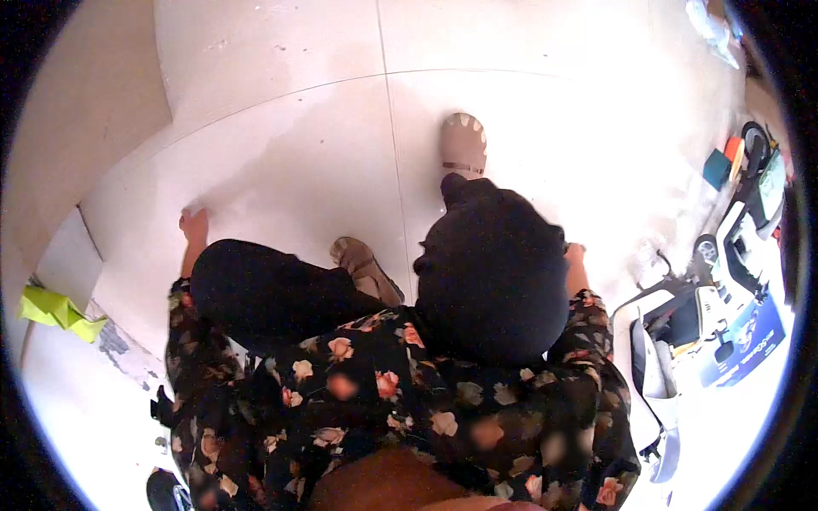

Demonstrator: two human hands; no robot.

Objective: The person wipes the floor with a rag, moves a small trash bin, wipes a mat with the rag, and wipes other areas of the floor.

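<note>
My left hand [194, 223] hangs out beyond my left knee, over the pale floor [281, 170]. Its fingers look curled in, and no object shows in them. Beside my right knee is my right hand [576, 255], partly hidden by the dark trouser leg [494, 272]; its fingers cannot be made out, nor anything held. Flowered dark sleeves cover both arms. My right foot in a brown shoe [463, 145] is set farther forward than my left shoe [366, 268].
On the right stand a white-framed wheeled item [656, 358] and a blue printed box [750, 341], with small wheels and coloured pieces behind. A yellow-green item [60, 313] is at the left edge, near a beige panel [94, 102]. A floor joint runs ahead of my feet.
</note>
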